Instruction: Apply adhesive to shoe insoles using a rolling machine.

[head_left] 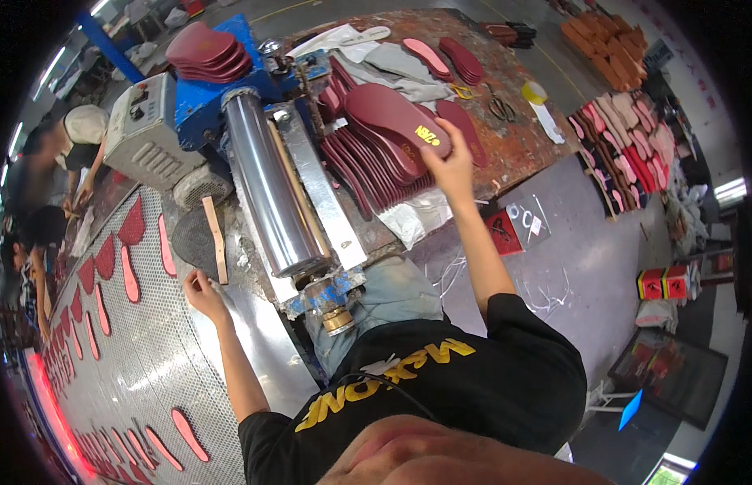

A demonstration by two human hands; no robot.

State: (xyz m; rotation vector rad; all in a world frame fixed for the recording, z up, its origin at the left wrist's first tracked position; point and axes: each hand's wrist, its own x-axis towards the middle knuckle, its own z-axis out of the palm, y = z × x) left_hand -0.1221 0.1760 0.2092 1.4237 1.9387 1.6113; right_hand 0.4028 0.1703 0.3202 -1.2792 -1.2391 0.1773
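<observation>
My right hand (451, 168) grips the toe end of a maroon insole (384, 113) with light printing on it, thumb and fingers at its edge. Under and beside that insole, a stack of maroon insoles (356, 162) leans in a row on the worktable. Left of the roller machine, my left hand (204, 296) hovers by the smooth metal plate at the conveyor's end. Its fingers are loosely curled and apart, with nothing visible in them. Closest to it are a wooden strip (215, 240) and a dark round pad (194, 241). The shiny steel roller (272, 194) stands between my hands.
A perforated conveyor (149, 323) at left carries pink insoles and maroon pieces. More maroon insoles (204, 50) are piled on the blue machine frame (200, 109). Scissors (500, 107) and a tape roll (534, 92) lie on the worktable. A rack of insoles (623, 153) stands right; people work far left.
</observation>
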